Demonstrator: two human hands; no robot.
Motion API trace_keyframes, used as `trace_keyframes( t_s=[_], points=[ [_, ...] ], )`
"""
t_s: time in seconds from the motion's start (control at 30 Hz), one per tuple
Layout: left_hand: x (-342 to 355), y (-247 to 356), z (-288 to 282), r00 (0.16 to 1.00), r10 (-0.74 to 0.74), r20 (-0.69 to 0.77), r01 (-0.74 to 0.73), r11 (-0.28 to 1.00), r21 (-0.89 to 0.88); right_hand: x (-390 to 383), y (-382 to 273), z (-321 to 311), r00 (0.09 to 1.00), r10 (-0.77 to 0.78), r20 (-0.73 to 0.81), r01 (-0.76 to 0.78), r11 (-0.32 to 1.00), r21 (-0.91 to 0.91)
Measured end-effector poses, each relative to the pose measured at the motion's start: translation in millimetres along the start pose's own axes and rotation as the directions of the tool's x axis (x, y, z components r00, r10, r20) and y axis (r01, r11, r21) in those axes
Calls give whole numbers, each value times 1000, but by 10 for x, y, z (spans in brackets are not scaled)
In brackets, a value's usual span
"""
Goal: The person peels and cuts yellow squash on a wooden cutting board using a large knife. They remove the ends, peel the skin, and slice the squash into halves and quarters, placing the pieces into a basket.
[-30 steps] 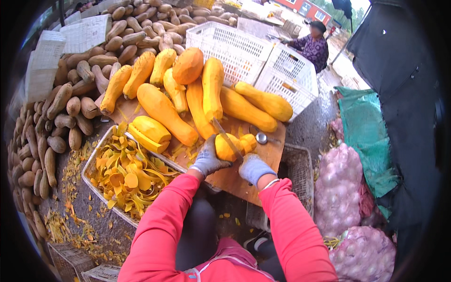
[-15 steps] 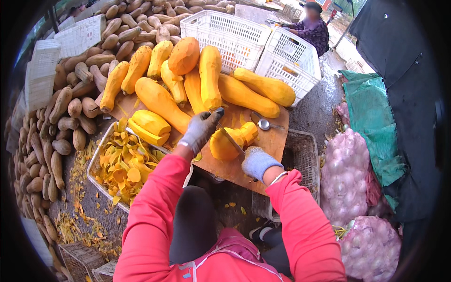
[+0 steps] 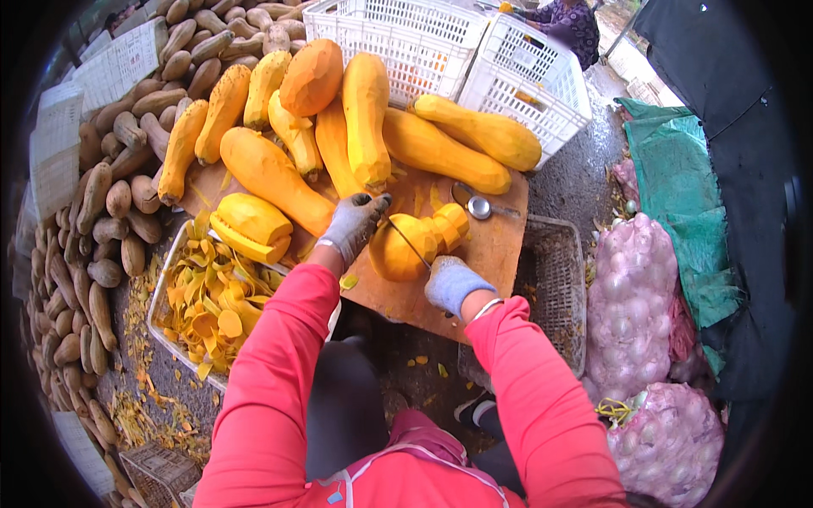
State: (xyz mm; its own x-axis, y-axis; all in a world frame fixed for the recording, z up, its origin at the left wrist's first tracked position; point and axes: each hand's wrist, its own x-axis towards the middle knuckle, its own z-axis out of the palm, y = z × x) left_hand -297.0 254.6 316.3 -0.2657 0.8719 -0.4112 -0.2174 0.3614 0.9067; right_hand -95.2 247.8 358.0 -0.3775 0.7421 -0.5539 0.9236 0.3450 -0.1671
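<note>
A thin knife (image 3: 408, 240) lies across a peeled orange squash (image 3: 397, 256) on the wooden board (image 3: 381, 296). My right hand (image 3: 454, 283), in a pale blue-white glove, is closed at the knife's near end; its fingers hide the handle. At the blade's far end, my left hand (image 3: 354, 225) in a grey glove is closed on the tip. To the right of the blade, the squash's narrow end (image 3: 450, 227) shows cuts across it. A round metal scoop (image 3: 478, 207) rests on the board's right side. Beside my left hand lies a cut squash (image 3: 251, 225).
Whole peeled squashes (image 3: 366, 118) crowd the board's far side. Peelings fill a crate (image 3: 161, 326) at left, beside heaped unpeeled squashes (image 3: 118, 199). White crates (image 3: 529, 80) stand behind. Mesh sacks (image 3: 631, 296) and a plastic crate (image 3: 555, 271) are at right. Another person (image 3: 572, 30) is at the back.
The whole view has shifted slightly, and the board with its squashes appears higher and a little left. Both hands still hold the knife across the same squash.
</note>
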Motion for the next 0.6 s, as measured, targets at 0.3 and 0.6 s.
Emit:
trace_keyframes(
  t_s=[0.3,0.6],
  points=[
    [-476,-139,-169,982,-187,37,188,981,-46,-293,204,73,983,-143,115,148,988,-35],
    [44,-471,-98,986,-145,77,152,984,-89,173,296,300,984,-13,177,16,1000,-18]
  ],
)
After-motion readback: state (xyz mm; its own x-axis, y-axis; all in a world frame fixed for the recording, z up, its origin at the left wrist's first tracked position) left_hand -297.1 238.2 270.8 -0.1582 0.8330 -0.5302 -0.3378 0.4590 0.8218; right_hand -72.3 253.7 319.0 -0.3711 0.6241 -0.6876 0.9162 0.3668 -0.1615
